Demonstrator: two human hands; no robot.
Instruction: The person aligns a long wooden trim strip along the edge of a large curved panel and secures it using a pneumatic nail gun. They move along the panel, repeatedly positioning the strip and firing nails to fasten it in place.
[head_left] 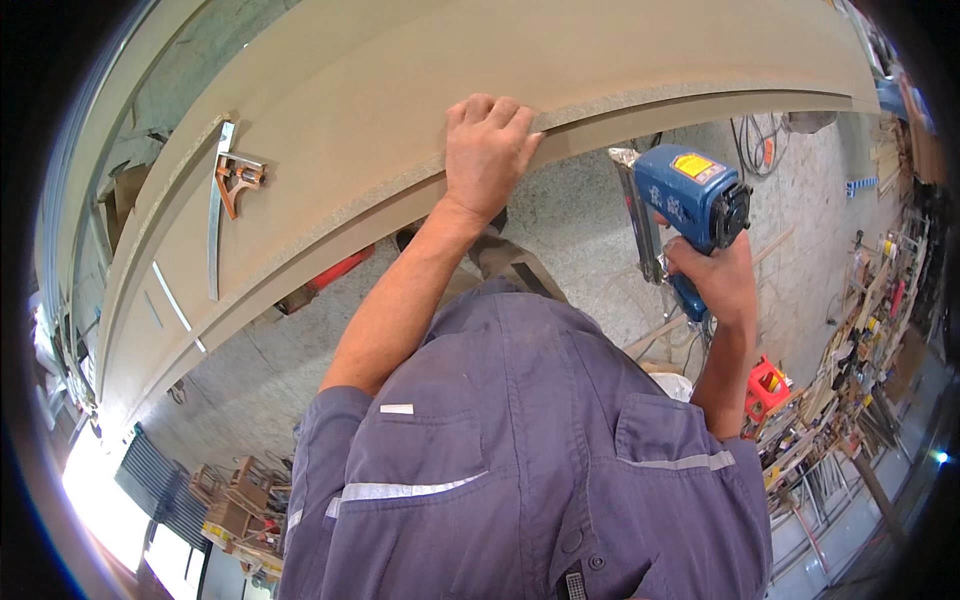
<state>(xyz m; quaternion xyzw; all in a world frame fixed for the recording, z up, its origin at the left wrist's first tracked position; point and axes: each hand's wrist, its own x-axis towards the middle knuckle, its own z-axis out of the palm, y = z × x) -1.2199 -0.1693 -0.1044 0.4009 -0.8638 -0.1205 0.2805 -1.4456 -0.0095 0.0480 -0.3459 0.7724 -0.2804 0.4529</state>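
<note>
My left hand [485, 150] grips the near edge of a large beige board [640, 50], its fingers curled and pressed together over a narrow strip along that edge. In my right hand [715, 275] is a blue nail gun [680, 190], gripped by its handle. The gun is held off to the right, apart from the board, with its nose toward the board's edge. On the left part of the board lies a combination square [217, 215] with a steel rule and an orange-and-metal head.
Below the board is a grey concrete floor [590, 230]. A red object [342, 267] lies under its edge. Black cables [757, 145] lie at the right, near a red plastic crate [765, 388]. Wood offcuts and tools [860, 350] crowd the right side; wooden stools [240, 500] stand at lower left.
</note>
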